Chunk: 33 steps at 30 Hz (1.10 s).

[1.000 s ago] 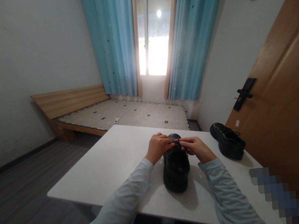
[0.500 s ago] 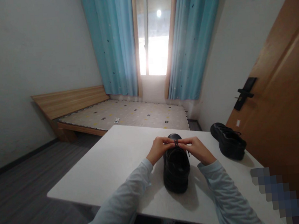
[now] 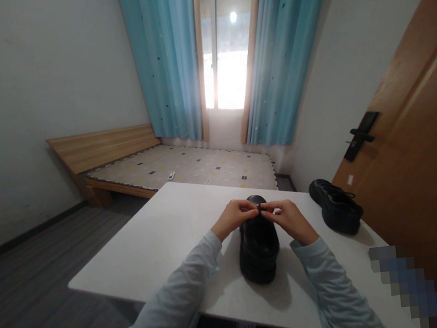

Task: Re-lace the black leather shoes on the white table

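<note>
A black lace-up shoe (image 3: 258, 248) stands on the white table (image 3: 164, 241), heel toward me, toe pointing away. My left hand (image 3: 234, 217) and my right hand (image 3: 290, 220) meet above the shoe's front, each pinching a thin black shoelace (image 3: 259, 209) between thumb and fingers. The fingertips nearly touch over the laces. Both arms wear light blue sleeves. The lace itself is small and dark, so its knot is hard to make out.
A second black shoe (image 3: 336, 207) lies at the table's right edge, near a wooden door (image 3: 414, 155) with a black handle (image 3: 360, 136). Beyond the table stand a low wooden bed (image 3: 157, 165) and blue curtains (image 3: 166, 61) around a window.
My hands have stayed on the lace over the shoe, with only small finger shifts. The view has drifted slightly.
</note>
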Each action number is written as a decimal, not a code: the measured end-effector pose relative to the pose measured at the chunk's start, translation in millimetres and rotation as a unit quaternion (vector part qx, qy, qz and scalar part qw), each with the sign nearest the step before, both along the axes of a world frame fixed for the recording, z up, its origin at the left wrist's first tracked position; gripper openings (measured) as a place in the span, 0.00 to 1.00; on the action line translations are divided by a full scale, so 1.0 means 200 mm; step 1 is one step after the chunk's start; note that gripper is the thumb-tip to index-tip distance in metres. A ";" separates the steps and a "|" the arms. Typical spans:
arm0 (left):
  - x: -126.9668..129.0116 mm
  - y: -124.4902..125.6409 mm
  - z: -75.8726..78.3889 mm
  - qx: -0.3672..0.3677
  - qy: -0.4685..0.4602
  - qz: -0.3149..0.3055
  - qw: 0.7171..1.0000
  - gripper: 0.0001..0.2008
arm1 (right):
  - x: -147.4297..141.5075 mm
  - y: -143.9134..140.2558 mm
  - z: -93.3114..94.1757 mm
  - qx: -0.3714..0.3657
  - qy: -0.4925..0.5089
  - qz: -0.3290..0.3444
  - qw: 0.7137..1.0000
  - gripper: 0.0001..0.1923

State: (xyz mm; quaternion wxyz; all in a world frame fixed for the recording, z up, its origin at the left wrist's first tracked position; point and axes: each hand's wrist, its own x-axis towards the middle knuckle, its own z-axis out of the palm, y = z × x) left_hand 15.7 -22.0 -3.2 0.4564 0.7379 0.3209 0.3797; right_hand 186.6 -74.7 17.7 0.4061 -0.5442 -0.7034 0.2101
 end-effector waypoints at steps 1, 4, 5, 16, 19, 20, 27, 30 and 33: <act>0.00 0.00 0.00 0.010 0.005 -0.001 1.000 0.10 | 0.00 0.00 0.01 0.004 -0.003 -0.005 1.000 0.14; -0.01 -0.01 0.02 0.053 0.025 0.002 0.998 0.09 | -0.01 -0.02 0.03 0.013 -0.007 -0.007 1.000 0.10; -0.01 -0.02 0.03 0.069 0.030 0.004 0.997 0.09 | -0.01 -0.02 0.04 0.014 -0.007 -0.008 1.000 0.09; -0.03 -0.05 0.06 0.139 0.070 0.035 0.987 0.06 | -0.04 -0.01 0.04 -0.073 0.082 0.036 0.993 0.08; -0.04 -0.06 0.06 0.144 0.073 0.049 0.986 0.06 | -0.04 -0.01 0.04 -0.105 0.098 0.033 0.989 0.09; -0.04 -0.06 0.06 0.146 0.076 0.058 0.985 0.06 | -0.04 -0.01 0.04 -0.115 0.103 0.031 0.988 0.10; -0.04 -0.06 0.05 0.105 0.050 0.085 0.990 0.05 | -0.02 0.00 0.02 -0.195 0.165 0.049 0.966 0.13; -0.05 -0.04 0.03 0.035 0.027 0.055 0.998 0.04 | -0.01 0.00 0.01 -0.221 0.181 0.062 0.956 0.14; -0.06 -0.02 0.03 -0.011 0.007 0.029 1.000 0.03 | 0.00 0.00 0.01 -0.247 0.194 0.071 0.947 0.13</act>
